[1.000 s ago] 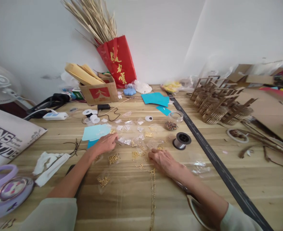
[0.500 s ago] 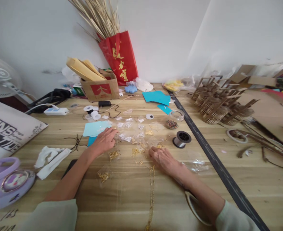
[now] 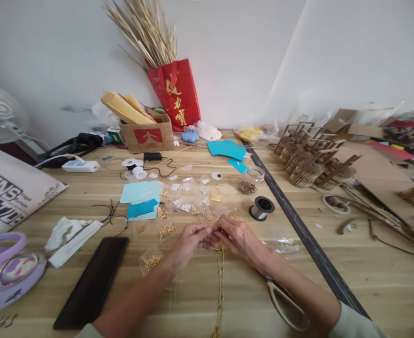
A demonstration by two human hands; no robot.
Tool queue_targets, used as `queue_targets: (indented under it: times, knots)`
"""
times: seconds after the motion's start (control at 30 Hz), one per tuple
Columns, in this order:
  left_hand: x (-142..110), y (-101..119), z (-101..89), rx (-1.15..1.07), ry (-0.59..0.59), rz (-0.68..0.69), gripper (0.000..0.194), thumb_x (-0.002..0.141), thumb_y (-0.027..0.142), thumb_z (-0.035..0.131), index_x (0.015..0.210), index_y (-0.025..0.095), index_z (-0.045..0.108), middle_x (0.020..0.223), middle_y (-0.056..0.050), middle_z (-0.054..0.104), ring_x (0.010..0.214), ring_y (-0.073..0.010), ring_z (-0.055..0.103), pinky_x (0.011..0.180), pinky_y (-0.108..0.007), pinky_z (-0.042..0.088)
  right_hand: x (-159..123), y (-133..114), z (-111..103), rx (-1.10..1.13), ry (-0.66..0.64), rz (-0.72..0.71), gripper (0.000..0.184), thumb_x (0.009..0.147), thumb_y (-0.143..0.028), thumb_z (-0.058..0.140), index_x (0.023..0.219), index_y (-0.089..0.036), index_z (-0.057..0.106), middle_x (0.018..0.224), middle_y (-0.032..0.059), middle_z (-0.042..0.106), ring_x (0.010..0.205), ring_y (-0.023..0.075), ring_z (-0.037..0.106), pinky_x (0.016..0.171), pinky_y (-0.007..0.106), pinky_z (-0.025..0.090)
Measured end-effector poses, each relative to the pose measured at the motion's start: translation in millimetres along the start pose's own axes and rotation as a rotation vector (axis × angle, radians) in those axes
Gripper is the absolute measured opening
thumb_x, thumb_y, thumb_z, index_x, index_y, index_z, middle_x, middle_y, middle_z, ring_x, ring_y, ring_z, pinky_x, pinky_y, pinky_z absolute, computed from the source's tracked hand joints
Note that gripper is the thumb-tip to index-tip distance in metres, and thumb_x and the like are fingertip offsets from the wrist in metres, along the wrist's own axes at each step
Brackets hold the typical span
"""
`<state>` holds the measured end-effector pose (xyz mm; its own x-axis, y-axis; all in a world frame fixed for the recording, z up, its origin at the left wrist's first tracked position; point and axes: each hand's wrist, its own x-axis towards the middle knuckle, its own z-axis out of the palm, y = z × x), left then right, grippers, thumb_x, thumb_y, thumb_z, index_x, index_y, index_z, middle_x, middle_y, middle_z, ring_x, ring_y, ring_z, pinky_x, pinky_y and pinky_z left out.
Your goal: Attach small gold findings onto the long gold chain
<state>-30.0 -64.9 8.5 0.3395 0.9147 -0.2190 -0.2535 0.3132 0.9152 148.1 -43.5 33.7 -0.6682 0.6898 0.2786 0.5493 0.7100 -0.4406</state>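
Head view: the gold-coloured chain (image 3: pixel 220 281) lies to the left of the wire spool (image 3: pixel 262 208) and nearer the wearer, seemingly doubled into two strands, its far end just below the hands and its near end running to the picture's bottom edge. Left hand (image 3: pixel 194 238) and right hand (image 3: pixel 238 237) meet at the fingertips, left of the spool and slightly nearer the wearer. Fingers on both are bent and drawn together as if around something tiny — what sits between them, or whether the pinch is fully closed, I cannot tell.

The chain should be light and limp, bending freely at every link and giving no push, only pull. Smooth metal may slip from dry fingertips, and thin links could open or tangle under a tug. Best hold, I judge: thumb and forefinger on the last links of the far end, leaving the rest slack.

Well left of the spool lie a bag of gold-coloured pieces (image 3: pixel 166 231) and another small bag (image 3: pixel 152 262) nearer the wearer — loose, fiddly bits, likely better pinched singly. Nearer the wearer than the spool, a looped handle (image 3: pixel 287 307) shows partly beneath the right forearm.
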Motion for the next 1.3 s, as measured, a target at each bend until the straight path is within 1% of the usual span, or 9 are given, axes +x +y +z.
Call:
queue_targets:
  times: [0.07,0.23,0.4,0.57,0.7,0.83,1.0,1.17,1.3]
  knots:
    - [1,-8,3.5,-0.061,-0.011,-0.021,0.031,0.07,0.042,0.071,0.077,0.011,0.07,0.071,-0.008,0.069,0.064,-0.0152,0.063,0.063,-0.026,0.047,-4,-2,3,-0.039,-0.026,0.029,0.012,0.093,-0.016,0.045,0.085,-0.017,0.053,0.08,0.0027,0.057,0.065,0.0124,0.055,0.058,0.022,0.037]
    - [2,-18,6.5,-0.141,0.054,-0.074,0.03,0.065,0.039,0.076,0.071,0.01,0.068,0.066,-0.006,0.068,0.059,-0.0129,0.06,0.058,-0.023,0.045,-8,-4,9,-0.133,-0.054,0.072,0.009,0.09,-0.014,0.048,0.084,-0.016,0.053,0.08,0.0025,0.056,0.061,0.0122,0.053,0.054,0.023,0.035]
    - [5,-22,4.7,-0.204,0.08,-0.056,0.029,0.066,0.037,0.076,0.07,0.01,0.067,0.065,-0.005,0.067,0.059,-0.0122,0.06,0.059,-0.022,0.045,-5,-3,13,-0.087,-0.032,0.085,0.011,0.09,-0.013,0.048,0.082,-0.017,0.054,0.078,0.0019,0.057,0.061,0.012,0.054,0.055,0.022,0.037]
    - [6,-26,3.3,-0.25,0.117,-0.052,0.029,0.063,0.036,0.078,0.069,0.01,0.068,0.063,-0.005,0.067,0.059,-0.0124,0.059,0.06,-0.023,0.045,-5,6,19,0.097,0.032,0.026,0.018,0.094,-0.018,0.044,0.082,-0.017,0.056,0.078,0.0028,0.058,0.065,0.0116,0.056,0.059,0.022,0.042]
    - [6,-27,4.1,-0.294,0.139,-0.049,0.03,0.06,0.035,0.08,0.07,0.01,0.068,0.064,-0.005,0.067,0.059,-0.0122,0.059,0.06,-0.024,0.045,-7,12,24,0.136,0.101,-0.027,0.019,0.095,-0.021,0.043,0.087,-0.018,0.06,0.079,0.0038,0.061,0.069,0.0124,0.058,0.061,0.022,0.045]
    - [8,-26,4.6,-0.317,0.158,-0.049,0.031,0.056,0.035,0.082,0.068,0.009,0.068,0.062,-0.005,0.067,0.056,-0.0112,0.057,0.057,-0.023,0.043,-11,16,29,0.012,0.12,-0.124,0.022,0.096,-0.019,0.039,0.095,-0.017,0.061,0.084,0.0056,0.062,0.073,0.0138,0.058,0.062,0.023,0.047]
    - [9,-27,4.9,-0.334,0.194,-0.056,0.031,0.053,0.034,0.083,0.066,0.01,0.068,0.06,-0.004,0.065,0.053,-0.0102,0.055,0.055,-0.023,0.041,-18,21,34,-0.153,0.161,-0.218,0.026,0.095,-0.014,0.035,0.11,-0.015,0.056,0.093,0.0092,0.063,0.08,0.0154,0.06,0.063,0.023,0.049]
    - [8,-27,6.4,-0.331,0.208,-0.037,0.032,0.052,0.035,0.083,0.067,0.01,0.068,0.059,-0.003,0.065,0.054,-0.0106,0.055,0.056,-0.023,0.042,-20,19,33,-0.221,0.152,-0.264,0.027,0.094,-0.014,0.036,0.114,-0.013,0.054,0.096,0.011,0.064,0.081,0.017,0.062,0.061,0.025,0.05]
    - [8,-27,6.9,-0.308,0.222,-0.015,0.032,0.053,0.035,0.083,0.067,0.011,0.067,0.059,-0.003,0.064,0.055,-0.0108,0.055,0.057,-0.023,0.042,-20,18,32,-0.205,0.162,-0.254,0.027,0.093,-0.014,0.038,0.116,-0.012,0.053,0.1,0.0119,0.064,0.084,0.0171,0.063,0.064,0.025,0.052]
